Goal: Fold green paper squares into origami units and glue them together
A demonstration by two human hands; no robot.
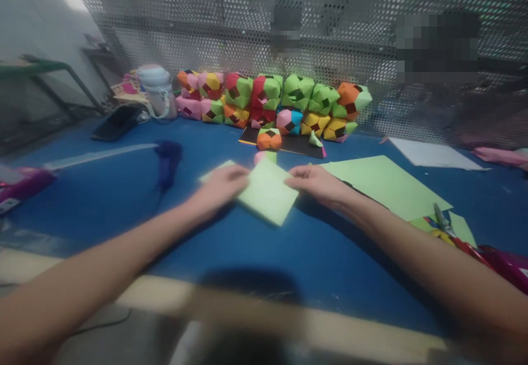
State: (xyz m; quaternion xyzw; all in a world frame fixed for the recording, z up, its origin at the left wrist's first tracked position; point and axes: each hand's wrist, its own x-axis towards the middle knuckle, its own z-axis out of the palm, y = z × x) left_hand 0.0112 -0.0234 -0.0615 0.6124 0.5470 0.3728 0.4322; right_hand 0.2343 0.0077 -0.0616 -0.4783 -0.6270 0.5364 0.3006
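Note:
A light green paper square (268,192) lies on the blue table (256,249) between my hands. My left hand (220,186) grips its left edge with closed fingers. My right hand (315,182) pinches its upper right corner. Another green paper edge (214,171) pokes out from behind my left hand. A small pink and green folded piece (265,156) sits just beyond the square.
Several colourful folded paper balls (272,101) are stacked along the perforated metal wall. One orange ball (269,139) rests on a black sheet. A large green sheet (383,183) and scissors (443,222) lie to the right, a white sheet (429,153) beyond. A phone (117,123) and a white container (157,90) are at back left.

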